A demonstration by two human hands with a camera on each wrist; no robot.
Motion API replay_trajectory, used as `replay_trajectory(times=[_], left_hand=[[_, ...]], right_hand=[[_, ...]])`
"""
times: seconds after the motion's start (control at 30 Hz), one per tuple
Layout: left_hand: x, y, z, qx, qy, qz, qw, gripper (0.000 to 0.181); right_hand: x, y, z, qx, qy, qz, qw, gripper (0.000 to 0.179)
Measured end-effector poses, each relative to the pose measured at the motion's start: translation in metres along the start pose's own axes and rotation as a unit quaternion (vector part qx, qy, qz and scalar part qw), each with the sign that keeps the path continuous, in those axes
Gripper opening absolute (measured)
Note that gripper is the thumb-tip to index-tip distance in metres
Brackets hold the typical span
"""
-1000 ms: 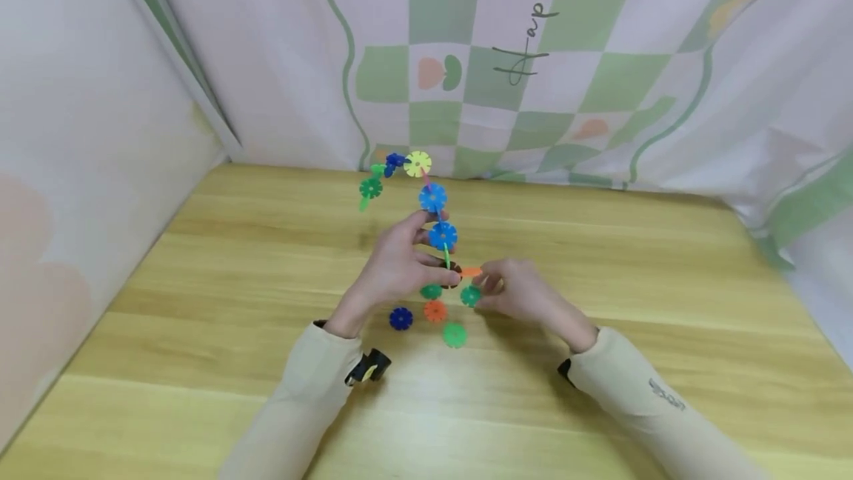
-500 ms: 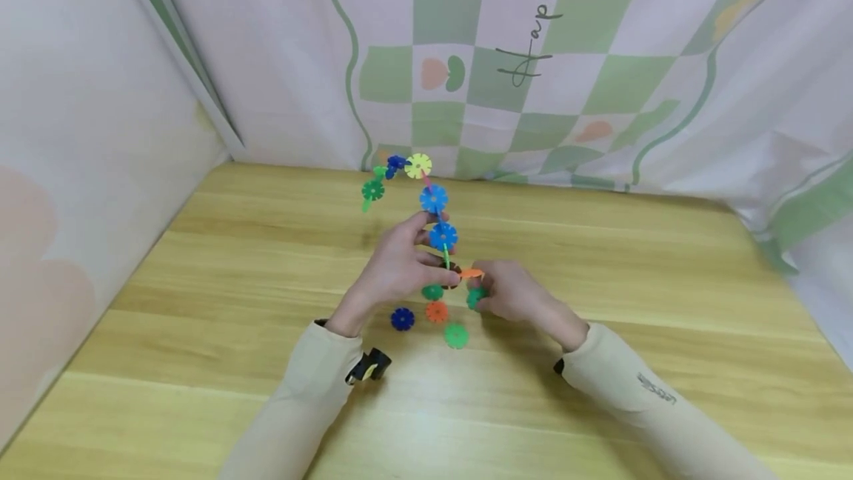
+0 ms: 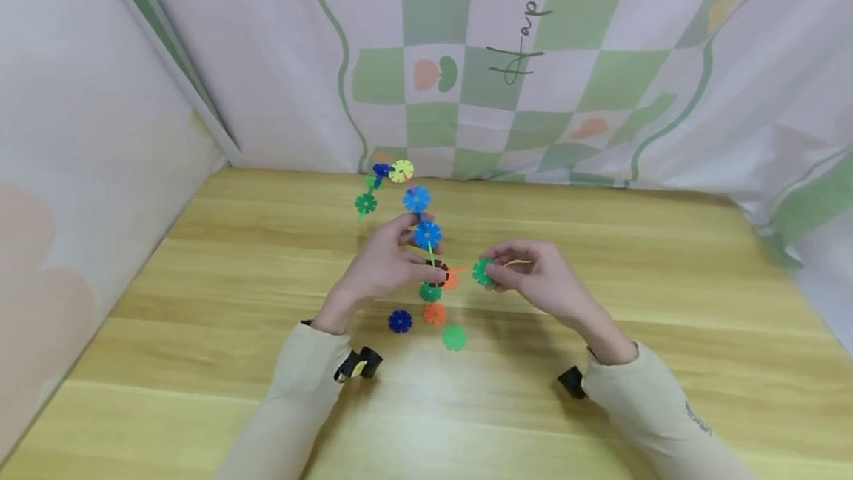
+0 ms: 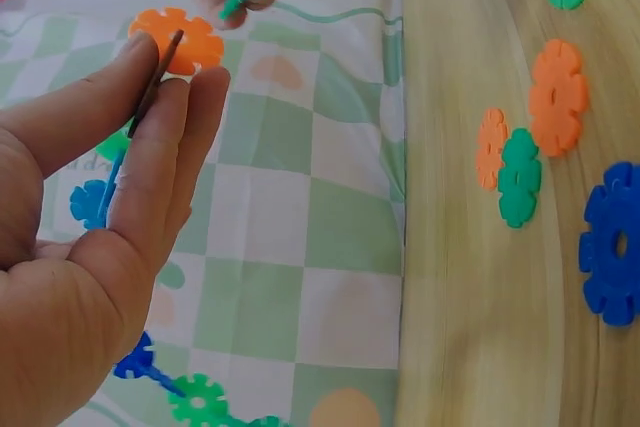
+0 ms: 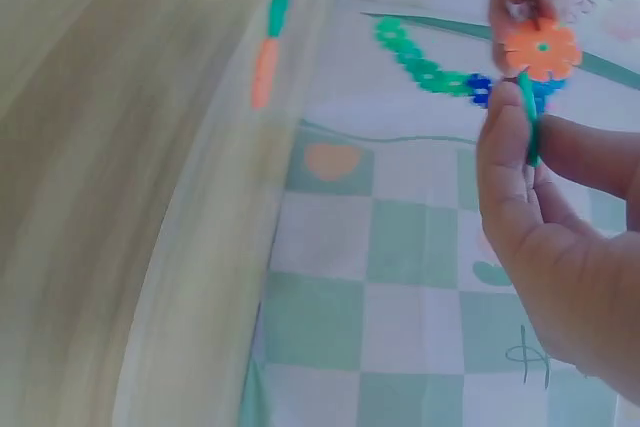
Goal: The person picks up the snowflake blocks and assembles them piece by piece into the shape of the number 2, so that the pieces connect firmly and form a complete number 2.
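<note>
My left hand pinches a dark brown notched disc between thumb and fingers. This disc ends a curving chain of interlocking plastic discs, which rises past two blue discs and a yellow disc to a dark green one. Slotted onto the brown disc is an orange disc, sticking out toward the right. My right hand pinches a loose green disc by its edge, just right of the orange disc and apart from it in the head view.
Several loose discs lie on the wooden table below my hands: a green disc, an orange disc, a dark blue disc and a light green disc. A checkered curtain hangs behind the table.
My right hand has moved back from the orange disc and turned, so the green disc it holds is higher and faces the head camera. My left hand and the chain have shifted slightly left.
</note>
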State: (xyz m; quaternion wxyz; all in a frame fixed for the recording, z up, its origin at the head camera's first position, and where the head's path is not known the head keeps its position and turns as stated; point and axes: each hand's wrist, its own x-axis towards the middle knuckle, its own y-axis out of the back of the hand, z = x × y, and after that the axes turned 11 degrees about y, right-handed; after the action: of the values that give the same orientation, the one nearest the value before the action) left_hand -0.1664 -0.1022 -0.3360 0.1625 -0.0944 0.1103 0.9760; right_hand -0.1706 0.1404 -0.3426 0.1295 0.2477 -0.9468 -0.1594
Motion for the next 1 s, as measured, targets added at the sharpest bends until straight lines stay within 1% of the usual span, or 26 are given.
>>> replay_trajectory(times=[0.07,0.17,0.27,0.47,0.73,0.87,1.0], left_hand=[[0.0,0.001,-0.001,-0.012,0.001,-0.007,0.9999,0.054],[0.0,0.003,-0.001,-0.024,0.004,-0.014,0.9996,0.043],[-0.001,0.004,-0.001,-0.022,0.007,-0.012,0.9997,0.04],[-0.002,0.004,-0.001,-0.031,0.007,-0.02,0.9993,0.041],[-0.001,0.001,-0.001,-0.029,0.012,-0.03,0.9991,0.044],[0.0,-0.001,0.0,-0.019,0.01,-0.027,0.9994,0.045],[0.001,-0.002,0.0,-0.005,0.005,-0.022,0.9997,0.048]], right_hand=[[0.0,-0.001,-0.003,0.012,-0.011,0.003,0.9999,0.022],[0.001,-0.002,-0.006,0.015,-0.019,-0.001,0.9997,0.023],[0.002,-0.002,-0.007,0.02,-0.021,-0.002,0.9996,0.025],[0.003,-0.003,-0.008,0.062,-0.032,-0.002,0.9976,0.026],[0.001,-0.007,-0.004,0.09,-0.041,0.003,0.9951,0.025],[0.0,-0.009,-0.002,0.097,-0.035,0.018,0.9945,0.023],[-0.001,-0.013,-0.001,0.088,-0.023,0.041,0.995,0.02]])
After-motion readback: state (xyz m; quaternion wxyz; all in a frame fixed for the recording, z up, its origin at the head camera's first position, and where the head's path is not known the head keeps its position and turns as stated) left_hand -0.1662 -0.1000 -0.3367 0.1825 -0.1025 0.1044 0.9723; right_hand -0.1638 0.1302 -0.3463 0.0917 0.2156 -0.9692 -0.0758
